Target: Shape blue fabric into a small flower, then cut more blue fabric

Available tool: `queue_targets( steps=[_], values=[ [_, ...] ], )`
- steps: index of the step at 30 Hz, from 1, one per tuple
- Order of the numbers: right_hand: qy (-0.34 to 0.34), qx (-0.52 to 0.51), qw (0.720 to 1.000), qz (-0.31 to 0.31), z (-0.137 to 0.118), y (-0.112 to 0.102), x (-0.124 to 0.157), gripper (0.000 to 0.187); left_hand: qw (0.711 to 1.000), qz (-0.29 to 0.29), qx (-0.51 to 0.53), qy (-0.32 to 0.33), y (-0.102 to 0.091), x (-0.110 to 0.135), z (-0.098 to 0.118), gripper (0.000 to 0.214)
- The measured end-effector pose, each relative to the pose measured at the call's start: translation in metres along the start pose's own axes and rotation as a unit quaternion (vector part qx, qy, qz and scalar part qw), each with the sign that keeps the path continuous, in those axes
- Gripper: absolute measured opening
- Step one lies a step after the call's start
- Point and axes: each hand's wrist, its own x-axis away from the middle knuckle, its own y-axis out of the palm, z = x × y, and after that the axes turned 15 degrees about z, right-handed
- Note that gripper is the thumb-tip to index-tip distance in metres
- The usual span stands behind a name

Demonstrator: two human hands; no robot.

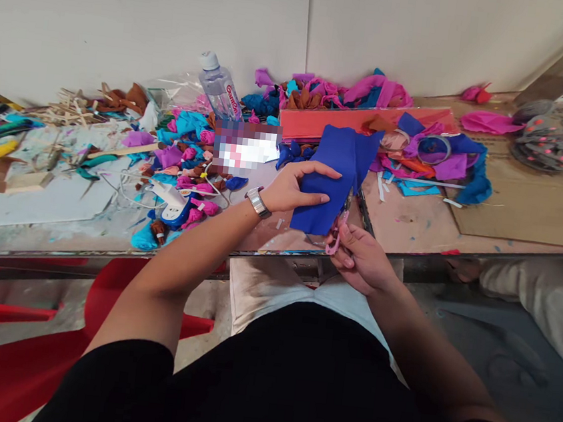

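My left hand [297, 187] holds a folded sheet of dark blue paper [334, 176] over the table's front edge, thumb on top and fingers under it. My right hand [360, 256] is closed round the pink handles of a pair of scissors [337, 233]. The blades point up into the lower right edge of the blue sheet. A metal watch [257, 202] sits on my left wrist.
The worktable [512, 215] is strewn with pink, blue, purple and brown paper scraps [324, 91]. A plastic water bottle [220, 89], a long red sheet [351, 121], a tape roll [433, 148] and wooden sticks [71, 105] lie behind. A red chair [4, 356] stands at my left; another person's leg [544, 292] shows at right.
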Motion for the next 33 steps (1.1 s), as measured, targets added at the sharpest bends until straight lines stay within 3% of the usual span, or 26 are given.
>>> queue_targets(
  steps=[21,33],
  values=[
    [-0.008,-0.018,1.000,0.014,-0.0014,0.0031,-0.0007,0.044,1.000,-0.001,0.014,-0.009,0.0004,0.0001,0.0003,0.052],
    [-0.028,0.000,1.000,0.014,-0.0051,0.0021,-0.0053,0.046,0.999,-0.029,0.038,-0.024,0.0007,0.0006,0.0017,0.056]
  ],
)
